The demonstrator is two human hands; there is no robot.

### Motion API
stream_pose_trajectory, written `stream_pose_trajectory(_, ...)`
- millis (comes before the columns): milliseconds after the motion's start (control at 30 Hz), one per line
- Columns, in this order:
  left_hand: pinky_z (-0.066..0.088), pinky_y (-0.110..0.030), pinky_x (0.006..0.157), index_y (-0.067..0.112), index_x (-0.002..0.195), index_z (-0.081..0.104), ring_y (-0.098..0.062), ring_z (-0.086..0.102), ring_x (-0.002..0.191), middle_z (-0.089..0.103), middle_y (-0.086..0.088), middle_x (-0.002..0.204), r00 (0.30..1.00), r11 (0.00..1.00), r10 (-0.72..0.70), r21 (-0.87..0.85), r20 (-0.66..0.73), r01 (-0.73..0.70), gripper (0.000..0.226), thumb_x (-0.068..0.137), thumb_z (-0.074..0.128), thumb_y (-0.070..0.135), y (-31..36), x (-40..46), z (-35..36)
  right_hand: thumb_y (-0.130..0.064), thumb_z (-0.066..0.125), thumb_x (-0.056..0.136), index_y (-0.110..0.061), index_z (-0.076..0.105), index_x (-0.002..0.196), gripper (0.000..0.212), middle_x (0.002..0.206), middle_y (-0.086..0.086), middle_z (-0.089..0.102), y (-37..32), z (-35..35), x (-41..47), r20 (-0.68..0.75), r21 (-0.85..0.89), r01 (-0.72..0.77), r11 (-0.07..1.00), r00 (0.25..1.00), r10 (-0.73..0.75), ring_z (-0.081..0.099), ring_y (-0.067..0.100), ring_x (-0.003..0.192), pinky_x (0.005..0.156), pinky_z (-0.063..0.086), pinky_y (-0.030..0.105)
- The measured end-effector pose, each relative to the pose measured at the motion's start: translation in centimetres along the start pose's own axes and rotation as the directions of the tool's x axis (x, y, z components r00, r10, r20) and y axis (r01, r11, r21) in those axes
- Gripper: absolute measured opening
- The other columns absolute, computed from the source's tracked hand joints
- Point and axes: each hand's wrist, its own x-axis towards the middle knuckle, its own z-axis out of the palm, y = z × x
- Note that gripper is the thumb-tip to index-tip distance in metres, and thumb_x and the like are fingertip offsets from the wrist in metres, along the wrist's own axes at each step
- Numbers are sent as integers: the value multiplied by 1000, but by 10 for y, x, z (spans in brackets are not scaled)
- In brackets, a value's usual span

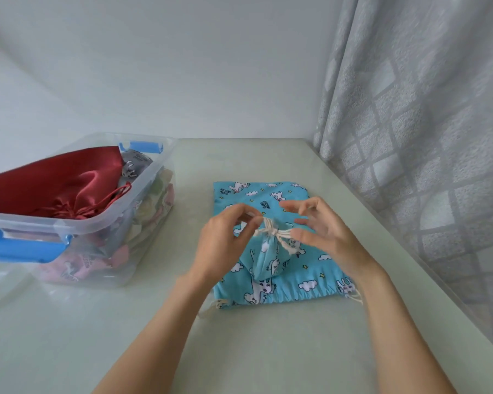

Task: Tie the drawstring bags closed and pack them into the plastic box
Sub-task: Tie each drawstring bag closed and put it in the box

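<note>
Two hands work at frame centre over the pale green tabletop. The left hand pinches the cream cotton drawstring at the gathered neck of one small turquoise unicorn-print fabric bag. The right hand hovers just beside the cord, fingers spread and relaxed, holding nothing. That bag sits on one larger flat turquoise unicorn-print bag. At 9 o'clock stands one clear plastic box with blue latches; one red satin drawstring bag lies on top, other bags beneath, number unclear.
</note>
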Motion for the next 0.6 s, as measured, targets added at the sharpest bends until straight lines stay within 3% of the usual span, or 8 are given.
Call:
stream_pose_trajectory(67,48,-22,82,23,100,64,4,61,90,67,18,95,998,992,-60,-109,12,61,17,91,55,34,2,1,1,-26,81,69,-23,44,111,56,123,-10,63,0,8,1,80,-101,-11,995,997,20,51,4,122,103,37,21)
stream_pose_trajectory(167,43,-22,88,22,122,55,-4,58,107,64,9,115,980,972,-192,-131,48,196,33,96,42,37,-9,3,-7,-37,78,64,-38,45,118,64,104,-14,68,0,15,4,48,-236,-25,971,998,38,56,-3,106,98,36,17)
stream_pose_trajectory(233,42,-28,92,21,130,49,-12,55,114,62,4,123,960,965,-261,10,101,261,38,98,39,38,-22,3,-10,-37,77,68,-40,50,118,57,95,-13,65,4,15,3,65,-301,-33,953,996,55,55,-4,94,90,38,14)
stream_pose_trajectory(333,41,-33,97,25,139,37,-15,50,117,57,7,128,917,936,-267,304,295,174,48,95,48,39,-25,-3,-2,-39,73,77,-30,65,103,29,87,-14,60,17,13,5,34,-563,-20,826,998,48,48,7,86,76,39,25)
stream_pose_trajectory(433,39,-29,95,29,137,41,-15,48,117,59,7,125,918,905,-202,422,342,42,49,91,56,38,-22,-6,7,-43,72,76,-29,67,99,27,104,-10,56,29,7,8,-96,-646,-95,757,994,43,41,8,102,87,33,25)
stream_pose_trajectory(533,44,-27,91,28,124,55,-11,56,107,64,5,118,952,950,-153,304,265,68,36,89,62,26,-18,-7,8,-44,74,74,-37,52,125,56,133,-10,42,31,7,6,-26,-648,-145,747,985,169,34,9,125,103,29,27)
stream_pose_trajectory(600,47,-25,87,28,114,61,-6,59,94,66,6,112,964,977,-131,196,230,86,27,88,62,21,-14,-6,7,-46,74,73,-42,37,137,73,135,-9,45,29,10,6,13,-640,-145,755,980,199,39,10,125,105,33,33)
